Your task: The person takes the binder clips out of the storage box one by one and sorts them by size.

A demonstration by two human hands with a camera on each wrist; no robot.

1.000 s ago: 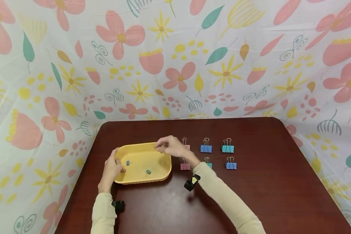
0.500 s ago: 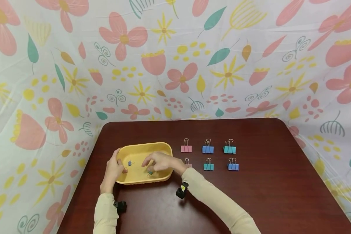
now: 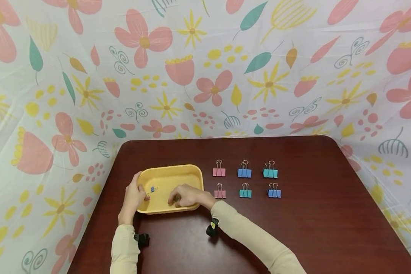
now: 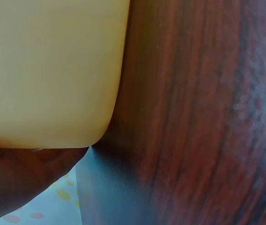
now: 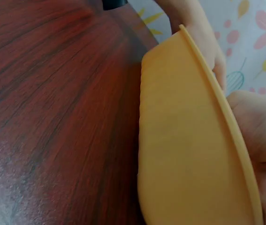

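A yellow plastic tray [image 3: 171,179] stands at the left of the table. My left hand [image 3: 131,198] grips its left end, thumb inside over the rim; in the left wrist view that hand [image 4: 25,176] is mostly behind the wall. My right hand [image 3: 188,195] reaches inside near the front wall, fingertips down and curled round a small teal binder clip, now largely hidden by them. The right wrist view shows only the tray's outer wall [image 5: 184,131] and part of the hand [image 5: 259,126] beyond it. A small blue binder clip [image 3: 152,189] and a small pink one [image 3: 148,196] lie near my left thumb.
Right of the tray, larger binder clips stand in two rows: pink [image 3: 219,172], blue [image 3: 244,173] and teal [image 3: 270,173] behind; pink [image 3: 220,194], teal [image 3: 245,193] and blue [image 3: 274,193] in front. A flowered cloth [image 3: 212,91] hangs behind the dark red-brown table [image 3: 315,220].
My right hand has moved from the tray's far right rim down and forward to the small teal clip, and its fingers have closed round it. The left hand stays on the tray.
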